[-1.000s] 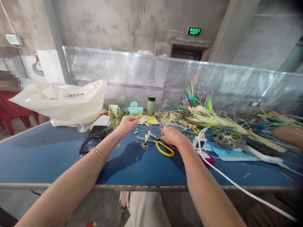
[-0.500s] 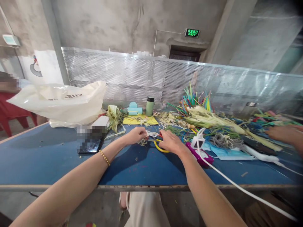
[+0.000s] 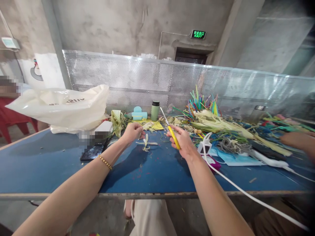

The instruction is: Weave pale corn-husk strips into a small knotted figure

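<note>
My right hand [image 3: 183, 141] is wrapped round a pair of scissors [image 3: 175, 139] with yellow handles; the blades point up and away, toward the back of the table. My left hand [image 3: 133, 132], a beaded gold bracelet on its wrist, has its fingers curled together over the table. Whether a small thing sits between those fingertips is hidden. Just right of it a knotted piece of pale corn husk [image 3: 146, 143] lies on the blue table [image 3: 157, 177], its strips spread like a cross. Behind the hands, husk scraps [image 3: 149, 125] lie on a yellow sheet [image 3: 158, 125].
A white plastic bag [image 3: 81, 108], a phone [image 3: 93, 152] and a dried husk bundle [image 3: 117, 122] lie left. At the back stands a green bottle [image 3: 155, 110]. Right are corn husks [image 3: 221, 124], a white cable [image 3: 233, 185], a blue mask [image 3: 240, 159] and another person's arm [image 3: 297, 141].
The scissors have swung upright in my right hand, away from the husk. The knotted husk piece now lies on the table, and my left hand has drawn back to the left.
</note>
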`<state>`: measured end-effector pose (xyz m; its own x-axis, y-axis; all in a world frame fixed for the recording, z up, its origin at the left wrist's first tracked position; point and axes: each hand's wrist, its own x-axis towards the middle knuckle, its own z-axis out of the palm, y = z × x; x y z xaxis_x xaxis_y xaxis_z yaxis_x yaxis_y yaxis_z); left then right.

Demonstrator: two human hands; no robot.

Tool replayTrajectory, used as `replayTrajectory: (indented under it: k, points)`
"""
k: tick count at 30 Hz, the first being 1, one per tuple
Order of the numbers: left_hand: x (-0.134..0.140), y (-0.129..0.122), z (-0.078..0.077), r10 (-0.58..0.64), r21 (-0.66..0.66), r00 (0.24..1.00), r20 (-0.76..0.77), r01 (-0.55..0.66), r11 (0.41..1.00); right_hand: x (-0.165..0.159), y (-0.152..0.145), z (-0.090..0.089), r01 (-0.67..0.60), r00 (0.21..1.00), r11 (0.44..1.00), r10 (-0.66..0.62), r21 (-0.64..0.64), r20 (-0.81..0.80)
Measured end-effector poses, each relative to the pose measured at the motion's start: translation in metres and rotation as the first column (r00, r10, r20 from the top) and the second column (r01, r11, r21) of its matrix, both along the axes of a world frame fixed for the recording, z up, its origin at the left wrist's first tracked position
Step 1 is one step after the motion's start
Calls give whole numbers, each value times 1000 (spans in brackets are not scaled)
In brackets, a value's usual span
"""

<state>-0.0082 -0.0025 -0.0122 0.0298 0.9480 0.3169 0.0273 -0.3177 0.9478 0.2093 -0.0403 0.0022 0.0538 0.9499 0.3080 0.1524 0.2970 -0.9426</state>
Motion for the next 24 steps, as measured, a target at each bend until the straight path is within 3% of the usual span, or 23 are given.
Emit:
replayTrajectory:
  k: [3, 6, 10, 15, 24]
  points:
    - [-9, 3, 7, 113, 82, 991, 77, -119, 989, -6, -11, 4, -142, 989, 984, 138, -109, -46]
    - [-14, 3, 13, 164, 81, 972, 169, -179, 980, -10, -15, 3, -220, 963, 962, 241, -161, 124]
    - [-10, -3, 14, 28, 113, 993, 113, -41, 993, -13, -8, -6, -229, 925, 968, 249, -102, 286]
    - [-3, -9, 11, -127, 108, 992, -18, 129, 986, -16, -4, -11, -224, 927, 973, 228, -48, 299]
    - [-2, -10, 9, -131, 92, 990, -42, 135, 987, -18, -2, -16, -195, 945, 979, 205, -63, 256]
